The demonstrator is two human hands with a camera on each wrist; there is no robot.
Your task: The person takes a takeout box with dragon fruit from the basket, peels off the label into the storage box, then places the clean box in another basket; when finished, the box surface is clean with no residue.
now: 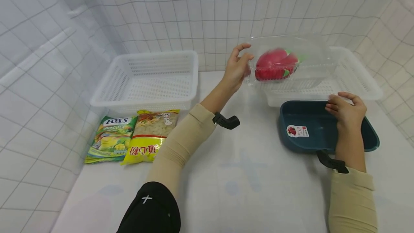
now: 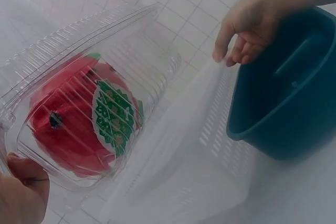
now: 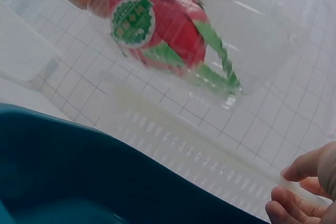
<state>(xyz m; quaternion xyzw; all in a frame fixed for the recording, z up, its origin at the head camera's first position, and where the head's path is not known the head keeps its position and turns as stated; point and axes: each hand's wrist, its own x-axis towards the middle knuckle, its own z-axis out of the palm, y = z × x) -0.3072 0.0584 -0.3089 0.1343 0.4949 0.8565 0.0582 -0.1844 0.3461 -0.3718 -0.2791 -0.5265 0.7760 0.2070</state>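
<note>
My left hand (image 1: 237, 68) grips the left end of a clear plastic clamshell box (image 1: 312, 51), held up above the right white basket (image 1: 359, 78). Inside the box lies a red dragon fruit (image 1: 275, 65) with green tips; a round green label (image 2: 114, 116) shows in both wrist views. My right hand (image 1: 349, 114) reaches over a dark teal basin (image 1: 315, 118) and pinches the near rim of that basket between thumb and fingers (image 3: 286, 198). A small white sticker with a red picture (image 1: 297, 131) lies in the basin.
Another white slotted basket (image 1: 145, 98) stands at the back left. In front of it lie a green FOX'S candy bag (image 1: 113, 139) and a yellow food packet (image 1: 150, 136). Grid-patterned sheeting (image 1: 220, 17) rises behind and at both sides of the white table (image 1: 239, 190).
</note>
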